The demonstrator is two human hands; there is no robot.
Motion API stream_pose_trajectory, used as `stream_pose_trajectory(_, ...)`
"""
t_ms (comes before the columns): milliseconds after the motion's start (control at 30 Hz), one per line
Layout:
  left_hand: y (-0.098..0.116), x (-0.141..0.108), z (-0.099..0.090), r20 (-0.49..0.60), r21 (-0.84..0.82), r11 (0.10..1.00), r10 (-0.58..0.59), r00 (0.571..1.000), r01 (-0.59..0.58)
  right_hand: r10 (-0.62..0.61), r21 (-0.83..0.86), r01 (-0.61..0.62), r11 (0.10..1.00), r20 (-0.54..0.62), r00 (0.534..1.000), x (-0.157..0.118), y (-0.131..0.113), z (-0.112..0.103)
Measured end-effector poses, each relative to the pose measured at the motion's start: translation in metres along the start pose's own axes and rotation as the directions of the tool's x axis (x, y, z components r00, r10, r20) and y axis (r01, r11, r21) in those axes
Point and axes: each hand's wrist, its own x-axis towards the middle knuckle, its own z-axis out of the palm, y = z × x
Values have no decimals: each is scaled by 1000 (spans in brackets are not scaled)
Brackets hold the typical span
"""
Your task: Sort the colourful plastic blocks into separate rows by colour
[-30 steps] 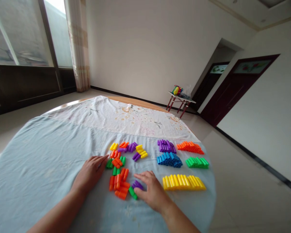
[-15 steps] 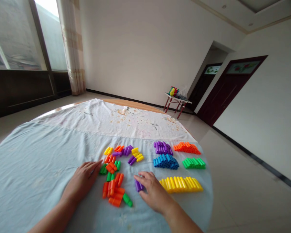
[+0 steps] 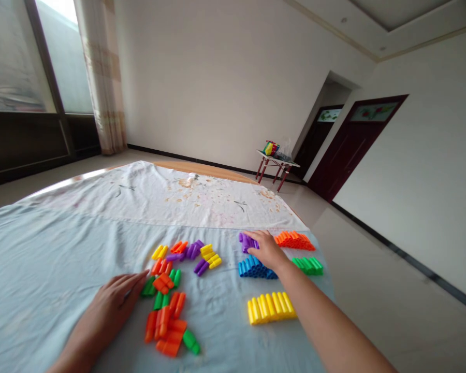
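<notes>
My right hand [image 3: 271, 253] is over the stack of purple plastic tube pieces [image 3: 244, 241], its thumb and fingers closed around a purple piece at the stack's top. The palm hides part of this stack. On the cloth, my left hand [image 3: 111, 308] lies flat with fingers stretched out, its tips beside a green piece [image 3: 148, 286]. Right of those fingertips is a loose mix: orange pieces [image 3: 163, 283], yellow pieces [image 3: 160, 252], purple pieces [image 3: 194, 250] and a green piece [image 3: 191, 342] at the near end.
Around my right arm stand sorted stacks: blue [image 3: 254, 267], yellow [image 3: 270, 308], orange [image 3: 295, 240] and green [image 3: 307, 266]. My forearm covers part of the yellow one. A light blue cloth [image 3: 62, 259] covers the round table. A small table [image 3: 276, 159] with bags stands by the far wall.
My right hand has moved away from me and to the right, from the near cloth to the purple stack, taking the purple piece along. My left hand stays by the loose pieces. The view has shifted slightly.
</notes>
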Motion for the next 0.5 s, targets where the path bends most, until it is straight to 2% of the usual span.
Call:
stream_pose_trajectory(100, -3, -1, 2, -7, -6, 1000, 4, 1000, -4, 54, -56, -52, 997, 42, 998, 25, 22, 4)
stream_pose_trajectory(233, -3, -2, 3, -21, -10, 1000, -11, 1000, 10, 91, -119, -77, 990, 117, 989, 47, 36, 16)
stream_pose_trajectory(500, -1, -2, 3, -27, -28, 999, -38, 999, 38, 90, -167, -50, 985, 242, 966, 57, 52, 31)
